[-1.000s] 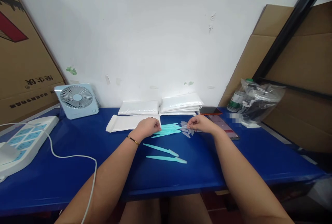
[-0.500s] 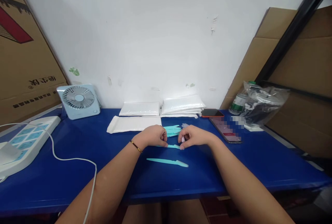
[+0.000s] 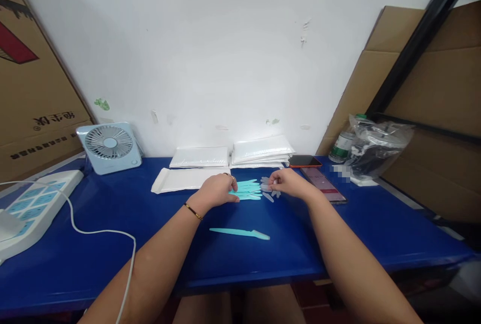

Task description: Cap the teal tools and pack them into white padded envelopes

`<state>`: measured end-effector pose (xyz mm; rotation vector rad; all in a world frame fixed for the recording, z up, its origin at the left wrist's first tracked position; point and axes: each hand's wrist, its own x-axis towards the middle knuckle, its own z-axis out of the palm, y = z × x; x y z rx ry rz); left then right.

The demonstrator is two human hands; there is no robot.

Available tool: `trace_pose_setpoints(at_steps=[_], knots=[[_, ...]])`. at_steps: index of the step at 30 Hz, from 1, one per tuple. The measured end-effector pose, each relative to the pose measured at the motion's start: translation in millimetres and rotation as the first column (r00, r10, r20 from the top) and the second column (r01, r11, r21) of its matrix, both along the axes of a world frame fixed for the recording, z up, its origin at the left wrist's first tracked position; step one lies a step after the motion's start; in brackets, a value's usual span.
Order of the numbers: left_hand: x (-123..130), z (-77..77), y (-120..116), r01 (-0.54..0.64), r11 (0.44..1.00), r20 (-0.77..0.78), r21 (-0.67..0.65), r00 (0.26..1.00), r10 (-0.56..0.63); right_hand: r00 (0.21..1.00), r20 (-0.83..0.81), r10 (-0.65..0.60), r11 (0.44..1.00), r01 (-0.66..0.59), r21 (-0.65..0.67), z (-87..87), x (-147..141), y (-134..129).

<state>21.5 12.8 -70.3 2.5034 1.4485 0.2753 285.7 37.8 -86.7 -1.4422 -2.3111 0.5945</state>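
Observation:
A pile of teal eyebrow razors (image 3: 250,190) lies in the middle of the blue table. My left hand (image 3: 218,190) is at the pile's left end, its thumb and fingers closed around a razor handle there. Several small clear blade caps (image 3: 268,197) are spread just right of the pile. Among them is my right hand (image 3: 287,183), with fingertips pinched on a cap that they partly hide. One single eyebrow razor (image 3: 239,233) lies apart, nearer the table's front edge, its blade end pointing right.
White padded packets (image 3: 263,148) are stacked along the wall, with a flat white one (image 3: 180,180) in front. Two phones, one dark (image 3: 305,161) and one lit (image 3: 326,186), lie at right beside a bagged object (image 3: 376,153) and bottle (image 3: 341,146). Left are a fan (image 3: 109,146), power strip (image 3: 41,204) and cable (image 3: 101,232).
Both hands have moved apart and away from me, from the razor they held between them to the pile and the caps. The single front razor has stayed in place.

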Motion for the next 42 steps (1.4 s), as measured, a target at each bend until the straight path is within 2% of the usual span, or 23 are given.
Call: trace_pose_setpoints(at_steps=[2, 4, 7, 10, 14, 17, 19, 21, 26, 28, 30, 34, 36, 39, 42], knots=[[1.0, 5.9, -8.5, 0.107, 0.992, 0.035, -0.071, 0.994, -0.105, 1.000, -0.004, -0.029, 0.999, 0.030, 0.040, -0.2, 2.1, 1.8], [5.7, 10.3, -20.5, 0.213, 0.961, 0.015, -0.175, 0.977, -0.214, 1.000, -0.019, -0.006, 0.999, 0.007, 0.050, -0.6, 1.4, 1.5], [15.9, 10.6, -36.2, 0.253, 0.935, -0.071, -0.250, 0.958, -0.278, 0.996, -0.068, 0.060, 0.998, -0.059, 0.022, -0.2, -2.2, -2.0], [21.6, 7.4, -39.8, 0.237, 0.948, -0.094, -0.214, 0.961, -0.262, 0.977, -0.158, 0.141, 0.987, -0.151, -0.051, 3.5, -6.1, -7.1], [14.6, 6.2, -25.3, 0.160, 0.978, -0.005, -0.131, 0.987, -0.162, 0.924, -0.326, 0.201, 0.952, -0.263, -0.158, 11.9, -11.2, -15.0], [3.9, 5.8, -10.9, 0.121, 0.976, 0.142, -0.181, 0.985, -0.096, 0.886, -0.406, 0.222, 0.937, -0.310, -0.164, 15.4, -15.1, -19.8], [-2.2, 4.6, -4.1, 0.119, 0.962, 0.231, -0.246, 0.971, -0.061, 0.874, -0.429, 0.227, 0.944, -0.305, -0.122, 15.4, -17.6, -21.3], [-5.8, 2.6, -0.3, 0.148, 0.930, 0.310, -0.337, 0.950, -0.039, 0.869, -0.444, 0.217, 0.961, -0.270, -0.059, 14.1, -19.7, -21.4], [-4.8, -1.7, 0.5, 0.283, 0.739, 0.517, -0.612, 0.850, 0.102, 0.856, -0.470, 0.216, 0.976, -0.198, 0.090, 13.0, -21.1, -19.4], [-3.3, -1.3, -0.8, 0.281, 0.706, 0.531, -0.650, 0.833, 0.158, 0.846, -0.481, 0.229, 0.973, -0.190, 0.128, 15.5, -18.7, -19.8], [-2.9, 0.0, -1.9, 0.246, 0.732, 0.525, -0.635, 0.833, 0.175, 0.841, -0.497, 0.212, 0.976, -0.158, 0.150, 19.0, -14.0, -20.5], [-4.8, 2.1, -1.6, 0.147, 0.886, 0.516, -0.439, 0.849, 0.115, 0.808, -0.584, 0.071, 0.992, 0.001, 0.122, 23.4, -2.9, -18.9], [-5.0, 2.7, -0.4, 0.089, 0.939, 0.514, -0.333, 0.852, 0.101, 0.779, -0.626, 0.017, 0.996, 0.045, 0.082, 22.2, -0.6, -16.2], [-3.5, 3.7, 1.0, 0.001, 0.978, 0.475, -0.208, 0.874, 0.100, 0.761, -0.648, 0.009, 1.000, -0.003, 0.010, 17.5, -3.7, -12.4], [-1.8, 3.6, 1.0, -0.054, 0.992, 0.411, -0.118, 0.906, 0.099, 0.746, -0.666, 0.021, 0.996, -0.073, -0.049, 12.7, -9.6, -10.8]])
